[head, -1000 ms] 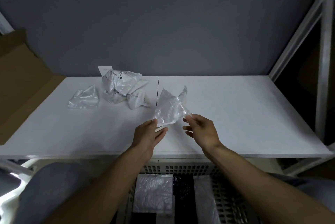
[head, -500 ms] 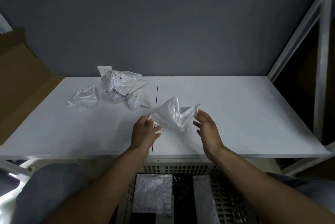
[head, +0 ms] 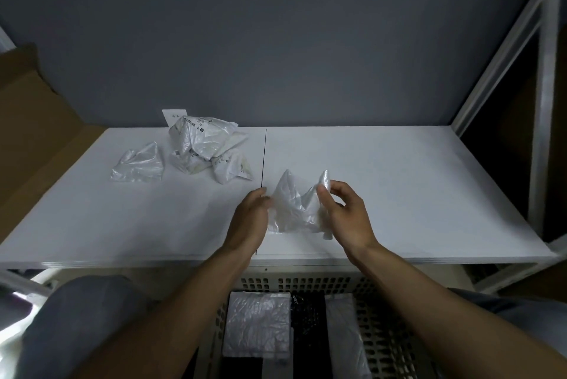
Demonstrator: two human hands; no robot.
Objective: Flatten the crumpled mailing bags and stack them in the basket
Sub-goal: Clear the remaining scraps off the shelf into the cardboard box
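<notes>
edge-side bag — l hand; r hand

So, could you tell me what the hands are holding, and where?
A crumpled mailing bag: left hand holds its left edge, right hand pinches its upper right corner.

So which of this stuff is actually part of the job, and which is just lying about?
Part of the job: held crumpled mailing bag, pile of crumpled bags, single crumpled bag, basket, flattened bags in it.
Just lying about: cardboard box, metal rack, white wall plate.
</notes>
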